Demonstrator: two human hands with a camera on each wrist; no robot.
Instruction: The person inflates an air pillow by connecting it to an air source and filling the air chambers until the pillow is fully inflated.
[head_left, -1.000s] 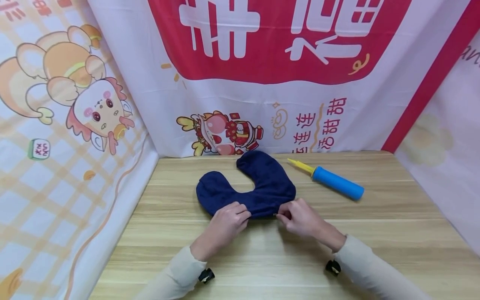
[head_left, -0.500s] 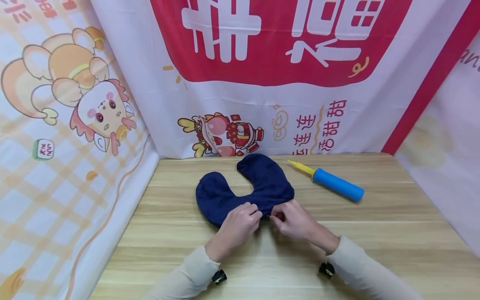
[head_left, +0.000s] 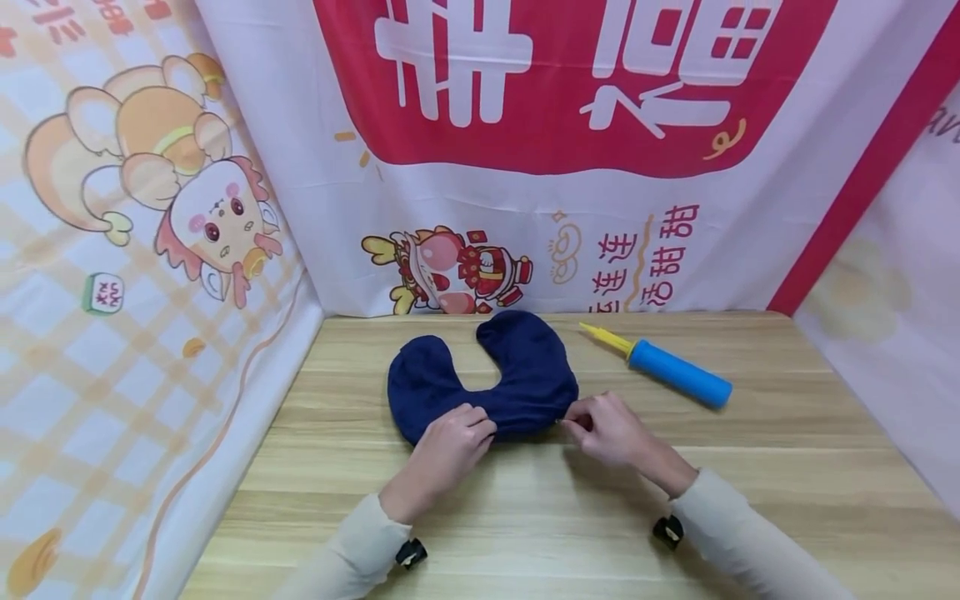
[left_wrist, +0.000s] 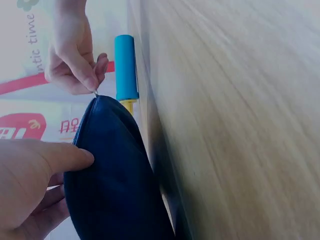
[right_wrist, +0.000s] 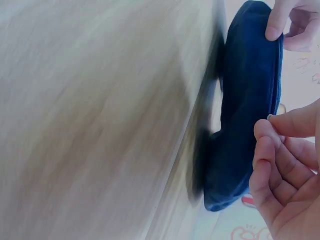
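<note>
A navy blue U-shaped neck pillow (head_left: 517, 387) lies on the table, its curved back toward me and its opening away. My left hand (head_left: 453, 442) pinches the near edge between thumb and fingers, left of the middle. Farther right along that edge, my right hand (head_left: 607, 429) pinches a small metal zipper pull (left_wrist: 96, 93) between thumb and forefinger. The zipper (right_wrist: 274, 85) runs along the seam between both hands in the right wrist view. In the left wrist view, the pillow's cloth comes to a point at the pull.
On the table (head_left: 480, 533), right of the pillow, lies a blue hand pump (head_left: 678, 372) with a yellow nozzle (head_left: 603, 338) pointing to the back left. Printed cloth hangings (head_left: 465, 183) stand at the back and both sides.
Half a second ago the hands came close together as the right one moved left. Now they are apart again, the right hand farther right with the zipper pull, the left one farther left.
</note>
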